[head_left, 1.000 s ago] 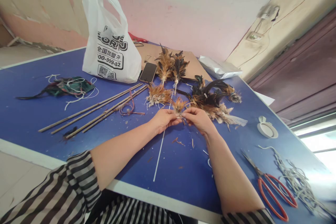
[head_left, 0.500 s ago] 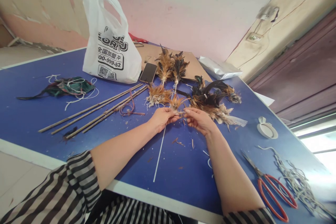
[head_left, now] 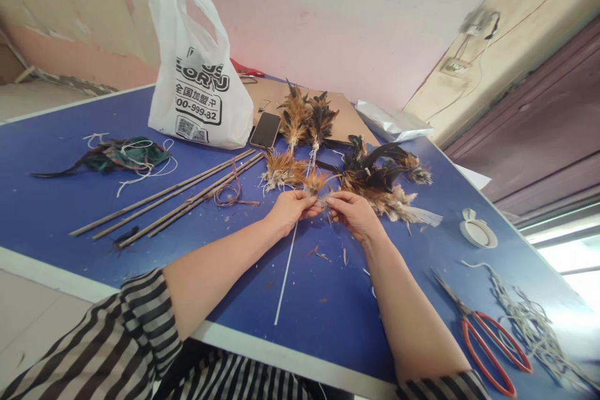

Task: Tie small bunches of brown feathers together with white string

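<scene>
Pinched in my left hand [head_left: 291, 211] is a small orange-brown feather bunch [head_left: 315, 182], its tips pointing away from me. My right hand [head_left: 350, 211] meets it at the base, thumb and finger closed on the pale quill ends; exactly what lies between them is too small to make out. Just beyond is a bundle of orange feathers [head_left: 282, 169]. Behind it lie a tied brown feather bundle [head_left: 294, 114] and a black-and-brown one [head_left: 321, 119]. On the right, dark and tan loose feathers [head_left: 370, 175] are heaped close to my right hand.
Thin sticks [head_left: 178, 197], a cord [head_left: 227, 197] and a green cloth-like bundle [head_left: 129, 155] lie left. A white plastic bag [head_left: 201, 87] and phone [head_left: 265, 130] stand behind. Right are a tape roll [head_left: 478, 232], red-handled scissors [head_left: 487, 337] and tangled string [head_left: 529, 319].
My right hand has shifted slightly left, closer to my left hand at the bunch's base. My left hand stays about where it was, still pinching the feathers.
</scene>
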`<state>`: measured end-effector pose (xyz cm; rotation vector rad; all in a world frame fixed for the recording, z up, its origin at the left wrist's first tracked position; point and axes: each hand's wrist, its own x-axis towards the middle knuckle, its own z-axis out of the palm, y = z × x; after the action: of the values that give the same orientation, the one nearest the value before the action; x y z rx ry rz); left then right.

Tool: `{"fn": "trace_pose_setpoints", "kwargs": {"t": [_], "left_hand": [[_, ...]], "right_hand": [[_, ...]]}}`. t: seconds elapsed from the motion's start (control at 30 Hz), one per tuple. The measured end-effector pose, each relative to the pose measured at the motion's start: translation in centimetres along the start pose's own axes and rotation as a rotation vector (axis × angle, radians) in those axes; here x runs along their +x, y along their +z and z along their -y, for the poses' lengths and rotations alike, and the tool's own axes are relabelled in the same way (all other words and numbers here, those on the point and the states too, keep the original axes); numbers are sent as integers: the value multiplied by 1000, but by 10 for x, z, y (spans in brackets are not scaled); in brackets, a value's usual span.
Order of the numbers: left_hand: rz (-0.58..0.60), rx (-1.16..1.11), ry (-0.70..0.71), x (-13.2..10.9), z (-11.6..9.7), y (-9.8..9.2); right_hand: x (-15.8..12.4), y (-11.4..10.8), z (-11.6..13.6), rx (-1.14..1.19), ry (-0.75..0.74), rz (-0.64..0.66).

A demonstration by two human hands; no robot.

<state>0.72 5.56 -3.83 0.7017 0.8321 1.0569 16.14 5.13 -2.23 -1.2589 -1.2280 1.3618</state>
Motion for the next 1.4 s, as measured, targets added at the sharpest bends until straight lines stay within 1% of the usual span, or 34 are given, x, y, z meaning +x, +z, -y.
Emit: {"fn": "trace_pose_setpoints", "kwargs": {"t": [0.13,0.27,0.37,0.43,0.57,0.63,0.8,0.97,1.03,1.13,1.23,1.3,1.4], "left_hand": [[10,-52,-33,-2,0,1],[60,-79,-77,-1,2,-1],[86,-93,-82,0,4,-2],[76,-97,-73,0,4,-2],[37,-95,-59,1,2,-1],[30,-78,-45,0,1,-1],[60,-2,-6,-2,3,0],[110,31,-36,-3,3,0],[117,24,-51,-3,2,-1],[104,31,-59,-3,0,-1],[95,37,-46,-1,-2,-2],[91,26,-39,1,-2,-3],[84,3,-39,4,-2,-6]], "right_hand": [[1,5,-1,-4,-60,-23],[1,11,-4,-28,-121,-74],[1,12,-6,-49,-133,-81],[1,12,-5,-66,-134,-78],[-1,11,-2,-110,-131,-20],[-2,12,0,-145,-137,-14],[-3,15,-1,-236,-194,-99],[-1,16,-5,-252,-241,-151],[-1,16,-5,-260,-249,-149],[-2,14,-3,-240,-213,-101],[-1,5,-1,-212,-148,-69],[0,-3,-1,-268,-111,-47],[0,-9,-4,-447,-73,22]]}}
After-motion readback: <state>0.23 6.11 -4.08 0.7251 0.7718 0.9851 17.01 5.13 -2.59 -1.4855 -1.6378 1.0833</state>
